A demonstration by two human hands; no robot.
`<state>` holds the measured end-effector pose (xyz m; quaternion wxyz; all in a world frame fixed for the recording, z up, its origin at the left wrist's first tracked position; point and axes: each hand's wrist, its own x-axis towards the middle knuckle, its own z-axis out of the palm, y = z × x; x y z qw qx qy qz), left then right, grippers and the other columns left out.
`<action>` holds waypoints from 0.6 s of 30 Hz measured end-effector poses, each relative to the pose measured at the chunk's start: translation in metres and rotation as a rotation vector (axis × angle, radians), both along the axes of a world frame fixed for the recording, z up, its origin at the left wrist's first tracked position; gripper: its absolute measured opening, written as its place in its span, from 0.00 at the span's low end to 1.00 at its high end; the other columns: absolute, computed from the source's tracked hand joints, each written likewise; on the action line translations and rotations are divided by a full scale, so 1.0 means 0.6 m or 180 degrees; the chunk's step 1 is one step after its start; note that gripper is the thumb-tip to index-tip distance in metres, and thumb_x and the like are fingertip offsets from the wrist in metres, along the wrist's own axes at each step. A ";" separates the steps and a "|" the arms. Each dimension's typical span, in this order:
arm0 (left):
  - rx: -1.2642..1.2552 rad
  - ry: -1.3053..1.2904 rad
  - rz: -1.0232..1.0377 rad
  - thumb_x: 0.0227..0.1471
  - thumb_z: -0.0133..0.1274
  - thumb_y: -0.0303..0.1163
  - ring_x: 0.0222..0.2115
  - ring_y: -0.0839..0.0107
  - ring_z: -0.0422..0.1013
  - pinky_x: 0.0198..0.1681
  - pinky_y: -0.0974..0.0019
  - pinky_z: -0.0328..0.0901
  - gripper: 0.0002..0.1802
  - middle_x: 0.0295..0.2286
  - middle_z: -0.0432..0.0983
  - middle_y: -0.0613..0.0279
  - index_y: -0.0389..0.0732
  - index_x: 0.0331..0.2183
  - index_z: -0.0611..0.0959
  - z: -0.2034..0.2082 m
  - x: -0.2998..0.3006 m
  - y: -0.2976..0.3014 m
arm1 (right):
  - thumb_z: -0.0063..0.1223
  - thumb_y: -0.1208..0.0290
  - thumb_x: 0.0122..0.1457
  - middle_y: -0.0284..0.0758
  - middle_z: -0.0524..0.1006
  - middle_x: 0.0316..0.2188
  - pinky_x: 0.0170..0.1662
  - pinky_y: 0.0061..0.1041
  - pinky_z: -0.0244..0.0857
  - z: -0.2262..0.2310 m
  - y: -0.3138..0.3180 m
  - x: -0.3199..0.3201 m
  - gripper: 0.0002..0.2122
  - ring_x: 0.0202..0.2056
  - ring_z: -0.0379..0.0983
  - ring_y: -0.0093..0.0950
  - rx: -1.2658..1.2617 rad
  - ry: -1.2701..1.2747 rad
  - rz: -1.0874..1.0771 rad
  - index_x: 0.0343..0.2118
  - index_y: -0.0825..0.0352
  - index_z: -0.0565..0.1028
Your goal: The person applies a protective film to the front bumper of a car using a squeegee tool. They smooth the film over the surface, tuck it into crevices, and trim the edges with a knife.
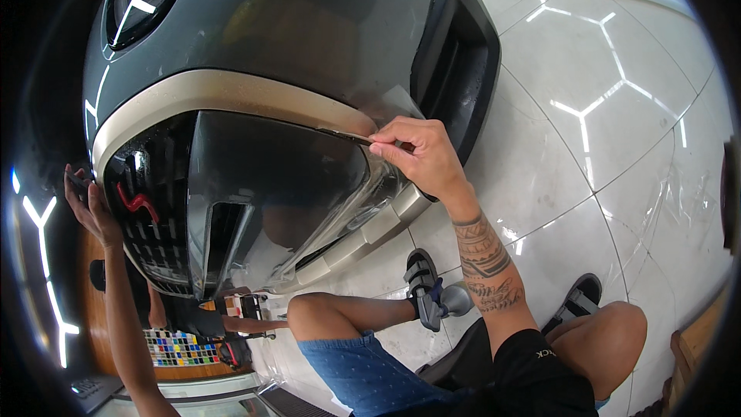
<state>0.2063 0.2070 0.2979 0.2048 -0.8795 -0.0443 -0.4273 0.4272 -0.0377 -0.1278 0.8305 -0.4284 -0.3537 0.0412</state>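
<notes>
In front of me is the dark grey front bumper (309, 23) of a car, with a gold trim band (224, 85) curving across it. My right hand (421, 150) is closed in a pinch on a slim dark pointed tool (343, 136), whose tip lies along the lower edge of the gold band. Shiny clear film (397, 100) shows near that hand. At the far left, my left hand (96, 212) is raised beside the black grille (147, 177) with its red emblem (137, 202). Its fingers are bent around a small dark piece (79, 183), whose kind is unclear.
Below the bumper runs a lower gold strip (359, 239). A silver stand-like object (455, 300) is by my sandalled foot. Another person (193, 316) in dark clothes is at the lower left, near a board of coloured swatches (181, 347). Glossy tiles (556, 185) cover the floor.
</notes>
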 end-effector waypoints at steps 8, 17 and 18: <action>-0.0062 0.0058 -0.0035 0.55 0.50 0.50 0.50 0.63 0.63 0.55 0.61 0.57 0.38 0.50 0.66 0.48 0.39 0.61 0.63 0.000 -0.010 0.004 | 0.62 0.77 0.52 0.32 0.78 0.23 0.26 0.16 0.61 -0.012 -0.003 0.003 0.05 0.22 0.67 0.15 -0.0137 0.0014 0.0218 0.31 0.72 0.80; -0.0082 0.0001 0.0001 0.56 0.50 0.50 0.53 0.61 0.63 0.56 0.60 0.58 0.37 0.52 0.65 0.47 0.39 0.60 0.64 0.007 -0.004 0.016 | 0.62 0.75 0.53 0.30 0.78 0.21 0.26 0.16 0.61 -0.014 -0.014 0.011 0.06 0.22 0.66 0.13 -0.0331 0.0163 0.0584 0.31 0.72 0.80; -0.0112 -0.0001 -0.0006 0.56 0.50 0.50 0.53 0.60 0.63 0.56 0.60 0.58 0.37 0.52 0.65 0.47 0.39 0.60 0.64 0.011 -0.011 0.019 | 0.62 0.75 0.53 0.30 0.77 0.20 0.26 0.16 0.60 -0.014 -0.012 0.011 0.05 0.22 0.65 0.13 -0.0306 0.0175 0.0608 0.30 0.72 0.80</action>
